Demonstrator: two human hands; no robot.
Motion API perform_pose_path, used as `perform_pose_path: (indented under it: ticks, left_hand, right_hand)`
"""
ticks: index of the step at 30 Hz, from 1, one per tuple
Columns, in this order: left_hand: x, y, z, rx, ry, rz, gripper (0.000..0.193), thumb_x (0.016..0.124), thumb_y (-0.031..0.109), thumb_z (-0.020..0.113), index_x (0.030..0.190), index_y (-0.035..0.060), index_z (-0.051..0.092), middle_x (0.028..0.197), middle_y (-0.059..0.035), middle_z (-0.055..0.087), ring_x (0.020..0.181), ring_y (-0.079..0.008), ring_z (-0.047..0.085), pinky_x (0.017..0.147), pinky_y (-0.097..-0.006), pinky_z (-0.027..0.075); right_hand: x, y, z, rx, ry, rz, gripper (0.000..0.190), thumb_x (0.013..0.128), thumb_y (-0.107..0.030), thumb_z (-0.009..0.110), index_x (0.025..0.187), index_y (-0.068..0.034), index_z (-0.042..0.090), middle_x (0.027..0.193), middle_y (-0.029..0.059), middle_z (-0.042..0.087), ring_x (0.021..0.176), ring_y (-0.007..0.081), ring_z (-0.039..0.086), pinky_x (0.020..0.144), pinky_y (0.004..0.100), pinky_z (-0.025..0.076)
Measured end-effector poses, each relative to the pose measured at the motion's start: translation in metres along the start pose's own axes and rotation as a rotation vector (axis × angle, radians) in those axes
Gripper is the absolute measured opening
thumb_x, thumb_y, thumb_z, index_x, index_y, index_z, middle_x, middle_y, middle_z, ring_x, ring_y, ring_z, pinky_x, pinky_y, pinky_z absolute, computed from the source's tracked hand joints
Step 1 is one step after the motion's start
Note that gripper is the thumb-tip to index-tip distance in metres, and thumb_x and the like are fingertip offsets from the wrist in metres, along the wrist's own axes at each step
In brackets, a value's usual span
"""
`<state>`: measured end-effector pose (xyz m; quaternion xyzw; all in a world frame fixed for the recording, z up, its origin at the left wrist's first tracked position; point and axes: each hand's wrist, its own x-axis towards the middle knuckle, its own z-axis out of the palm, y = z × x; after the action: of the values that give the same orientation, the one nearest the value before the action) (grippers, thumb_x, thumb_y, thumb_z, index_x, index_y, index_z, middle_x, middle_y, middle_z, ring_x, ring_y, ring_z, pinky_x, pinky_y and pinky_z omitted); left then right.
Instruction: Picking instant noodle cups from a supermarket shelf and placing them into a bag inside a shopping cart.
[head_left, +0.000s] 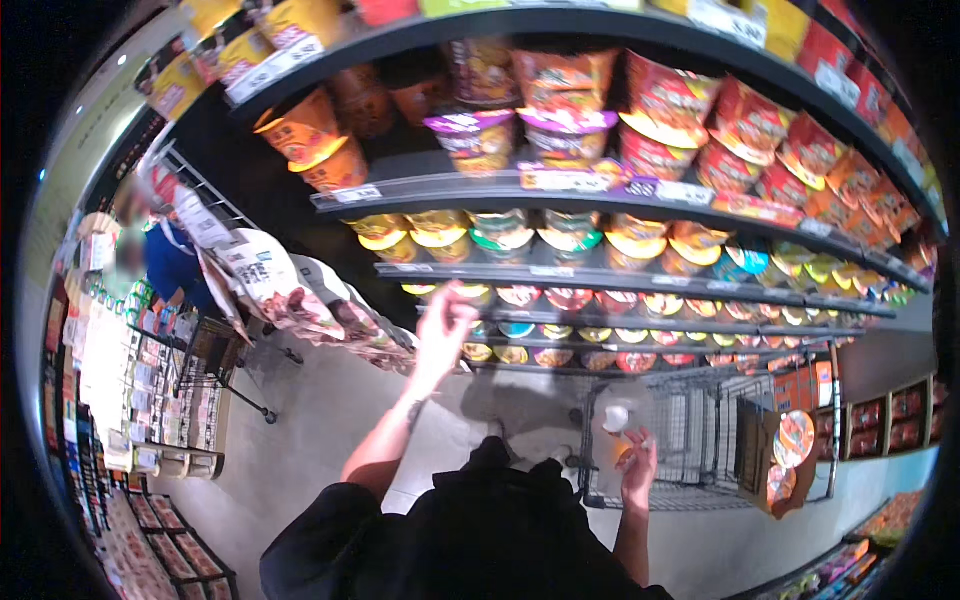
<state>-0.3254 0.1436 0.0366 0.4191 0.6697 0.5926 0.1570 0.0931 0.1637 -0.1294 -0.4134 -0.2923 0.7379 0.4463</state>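
Shelves of instant noodle cups and bowls stand before me. My left hand (448, 319) is raised in front of the lower shelf edges, its fingers loosely curled, with nothing visible in it. Above it are yellow-lidded bowls (439, 236) and green-rimmed bowls (501, 238). Over the near end of a metal shopping cart (675, 491) is my right hand (639, 457), fingers partly bent; a small white item (616, 418) shows just beyond them, and whether the hand touches it is unclear. An open cardboard box (756, 457) with noodle bowls (793, 439) rests at the cart's far right end.
Hanging printed packets (289, 296) line the shelf's left end. Another cart (214, 352) stands farther left, near a person in blue (174, 259). Price tags run along the dark shelf edge (450, 196). Grey floor (300, 435) shows between the carts. More display racks (176, 536) stand lower left.
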Motion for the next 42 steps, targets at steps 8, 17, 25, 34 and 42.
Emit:
perform_pose_path:
  ticks: [8,17,25,34,42]
  left_hand:
    - [0.143,0.086,-0.142,0.316,0.649,0.373,0.082,0.083,0.024,0.076,0.145,-0.0002,0.028,0.136,-0.0224,0.041,0.127,-0.0313,0.046,0.106,-0.0398,0.038]
    - [0.244,0.108,-0.18,0.437,0.746,0.302,0.115,0.067,0.04,0.085,0.147,-0.0061,0.015,0.137,-0.0333,0.039,0.127,-0.0444,0.043,0.105,-0.0455,0.038]
    - [0.218,0.114,-0.169,0.444,0.835,0.458,0.11,0.065,0.039,0.086,0.145,-0.0039,0.024,0.136,-0.0278,0.042,0.128,-0.0412,0.04,0.108,-0.0464,0.033]
    - [0.047,0.012,-0.076,-0.261,-0.049,0.501,0.104,0.057,0.03,0.089,0.139,-0.0017,0.032,0.136,-0.0263,0.043,0.121,-0.0415,0.049,0.098,-0.0447,0.045]
    - [-0.087,-0.049,0.024,-0.544,-0.767,-0.26,0.094,0.073,0.011,0.081,0.145,-0.0024,0.022,0.137,-0.017,0.046,0.125,-0.0222,0.048,0.105,-0.036,0.04]
  right_hand:
    - [0.013,0.052,0.045,0.017,0.202,0.102,0.036,0.091,-0.02,0.059,0.124,-0.01,0.051,0.101,0.0118,0.063,0.069,0.017,0.057,0.057,0.0307,0.046]
    - [0.017,0.07,0.075,0.01,0.299,0.142,0.029,0.09,-0.018,0.058,0.117,-0.012,0.048,0.095,0.0102,0.061,0.066,0.0195,0.059,0.053,0.0311,0.047]
    - [-0.005,0.076,0.079,0.054,0.517,0.005,0.033,0.091,-0.023,0.059,0.118,-0.008,0.047,0.097,0.0096,0.059,0.067,0.0188,0.057,0.052,0.0299,0.047]
    - [-0.04,0.072,0.064,-0.06,0.586,-0.109,0.032,0.092,-0.029,0.063,0.112,-0.005,0.055,0.093,0.007,0.062,0.069,0.016,0.058,0.058,0.029,0.046]
    - [-0.058,0.054,0.055,-0.361,0.786,-0.307,0.036,0.095,-0.033,0.061,0.119,-0.006,0.064,0.09,0.0025,0.064,0.072,0.0102,0.061,0.062,0.0247,0.049]
